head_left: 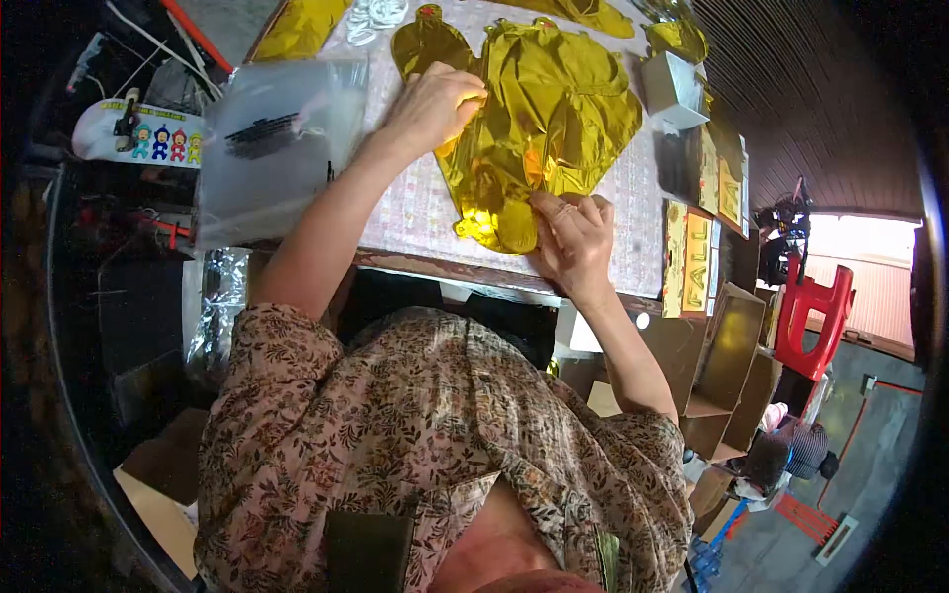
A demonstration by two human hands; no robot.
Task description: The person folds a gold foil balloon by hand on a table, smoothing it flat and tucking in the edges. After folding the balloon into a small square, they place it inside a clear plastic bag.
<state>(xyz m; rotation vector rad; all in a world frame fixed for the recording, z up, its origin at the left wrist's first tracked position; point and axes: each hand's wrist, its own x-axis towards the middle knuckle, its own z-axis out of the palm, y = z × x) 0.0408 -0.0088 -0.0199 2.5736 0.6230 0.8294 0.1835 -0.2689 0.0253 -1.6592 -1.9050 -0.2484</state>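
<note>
A crinkled gold foil sheet, like a flat balloon [563, 89], lies on the patterned tabletop [395, 212]. My left hand [435, 107] is at the foil's upper left edge, its fingers closed in a pinch on the foil. At the lower edge my right hand [575, 232] pinches the foil between thumb and fingers, beside a rounded, shiny lobe. Another rounded gold piece [427, 42] lies just above my left hand; whether it joins the sheet is unclear.
Clear plastic bags [282, 148] lie at the table's left. White rings or ribbon [376, 18] sit at the top. On the right are a white box [675, 91], packets marked FALL [692, 262], cardboard boxes [730, 346] and a red stool [816, 316].
</note>
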